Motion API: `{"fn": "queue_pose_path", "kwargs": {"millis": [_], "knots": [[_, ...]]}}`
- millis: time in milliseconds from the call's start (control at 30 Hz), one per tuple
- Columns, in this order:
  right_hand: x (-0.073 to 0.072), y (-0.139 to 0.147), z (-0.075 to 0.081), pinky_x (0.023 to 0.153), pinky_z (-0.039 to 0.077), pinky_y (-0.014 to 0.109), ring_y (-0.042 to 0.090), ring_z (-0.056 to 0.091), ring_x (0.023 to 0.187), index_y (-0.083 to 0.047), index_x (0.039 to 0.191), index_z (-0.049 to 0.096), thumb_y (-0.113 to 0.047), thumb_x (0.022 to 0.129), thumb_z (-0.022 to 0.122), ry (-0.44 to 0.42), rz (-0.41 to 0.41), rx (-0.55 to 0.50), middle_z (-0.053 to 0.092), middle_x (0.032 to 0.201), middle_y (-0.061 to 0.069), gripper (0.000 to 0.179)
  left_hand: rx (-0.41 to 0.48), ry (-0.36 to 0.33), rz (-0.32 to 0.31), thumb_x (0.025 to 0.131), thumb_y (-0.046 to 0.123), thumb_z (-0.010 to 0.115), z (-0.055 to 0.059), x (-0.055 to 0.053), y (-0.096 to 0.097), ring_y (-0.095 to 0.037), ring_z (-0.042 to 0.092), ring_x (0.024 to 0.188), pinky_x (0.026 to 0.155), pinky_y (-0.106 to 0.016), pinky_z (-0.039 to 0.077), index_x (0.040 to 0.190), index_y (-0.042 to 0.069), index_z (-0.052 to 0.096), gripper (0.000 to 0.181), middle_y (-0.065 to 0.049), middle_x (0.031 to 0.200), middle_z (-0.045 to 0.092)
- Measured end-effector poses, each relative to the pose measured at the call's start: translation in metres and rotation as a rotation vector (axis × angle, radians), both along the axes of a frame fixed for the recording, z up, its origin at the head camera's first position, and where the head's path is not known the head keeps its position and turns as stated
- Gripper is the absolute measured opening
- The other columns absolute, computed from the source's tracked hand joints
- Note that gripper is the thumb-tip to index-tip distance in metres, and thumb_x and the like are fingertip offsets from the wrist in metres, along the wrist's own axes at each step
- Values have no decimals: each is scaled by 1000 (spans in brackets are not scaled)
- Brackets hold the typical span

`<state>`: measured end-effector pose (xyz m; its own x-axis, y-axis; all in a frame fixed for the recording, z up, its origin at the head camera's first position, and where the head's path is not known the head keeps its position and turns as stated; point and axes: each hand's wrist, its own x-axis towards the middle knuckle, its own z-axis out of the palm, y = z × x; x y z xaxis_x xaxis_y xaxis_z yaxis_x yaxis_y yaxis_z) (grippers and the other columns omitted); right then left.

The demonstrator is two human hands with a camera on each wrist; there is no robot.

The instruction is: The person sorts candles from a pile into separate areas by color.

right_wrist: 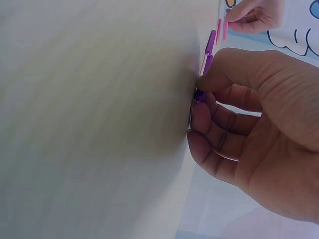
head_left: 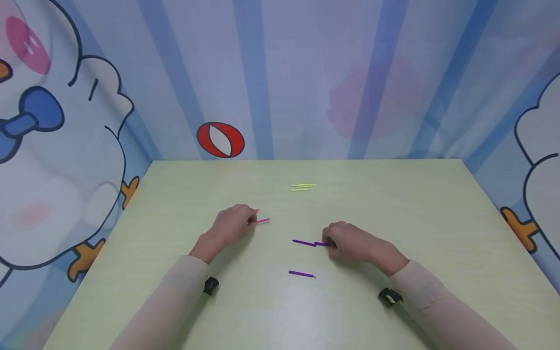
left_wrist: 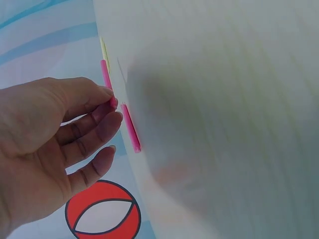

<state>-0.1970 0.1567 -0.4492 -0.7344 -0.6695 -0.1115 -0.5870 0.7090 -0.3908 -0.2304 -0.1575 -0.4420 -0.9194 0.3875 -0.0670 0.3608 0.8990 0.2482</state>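
My left hand (head_left: 234,221) pinches a thin pink stick (left_wrist: 106,73) between thumb and fingertips, just above or on the table. A second pink stick (left_wrist: 130,128) lies beside those fingertips. To the right, my right hand (head_left: 350,240) pinches one end of a thin purple stick (head_left: 322,244). Its other end meets or slightly overlaps another purple stick (head_left: 304,242) lying to its left. Closer to me lies a third purple stick (head_left: 302,274), apart from both hands. My fingers partly hide the held sticks.
Several thin yellow sticks (head_left: 300,190) lie close together toward the back of the pale green table (head_left: 393,194). A printed blue curtain (head_left: 297,87) hangs behind the table's far edge. Small black devices (head_left: 211,286) are on both wrists.
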Motion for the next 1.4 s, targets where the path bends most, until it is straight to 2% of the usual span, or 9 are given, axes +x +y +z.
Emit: {"fn": "queue_pose_path", "kwargs": {"millis": [167,400,600,1067,1400], "knots": [[0,1,-1,70,47,30,13,49,73,-7,88,67,2,85,67,2,1,-2,56,79,-2,10,-7,3,15,93,12,71,-1,-2,-6,-18,56,79,74,-36,52,99,7,75,9,-3,90,66],[0,1,-2,69,46,30,13,48,72,-8,87,67,2,85,66,15,5,4,55,78,-2,10,-2,21,13,92,13,72,-5,-7,-16,-18,57,79,74,-38,53,100,7,75,10,-4,90,68],[1,0,0,69,46,31,14,48,72,-7,87,66,1,86,66,12,8,4,55,78,-2,8,-15,25,39,94,11,69,-6,-11,-23,-18,58,79,74,-40,53,97,8,76,8,-3,91,68],[1,0,0,71,47,31,14,49,73,-7,89,67,1,86,67,10,1,12,56,79,-2,8,-9,-23,71,94,14,71,-6,-11,-24,-19,57,81,78,-40,53,104,6,76,13,-6,95,69],[0,1,0,71,47,32,13,49,74,-7,90,67,1,87,67,11,-2,0,56,80,-2,9,-3,21,73,94,13,71,-4,-12,-24,-21,60,85,80,-42,54,103,6,76,13,-7,98,70]]}}
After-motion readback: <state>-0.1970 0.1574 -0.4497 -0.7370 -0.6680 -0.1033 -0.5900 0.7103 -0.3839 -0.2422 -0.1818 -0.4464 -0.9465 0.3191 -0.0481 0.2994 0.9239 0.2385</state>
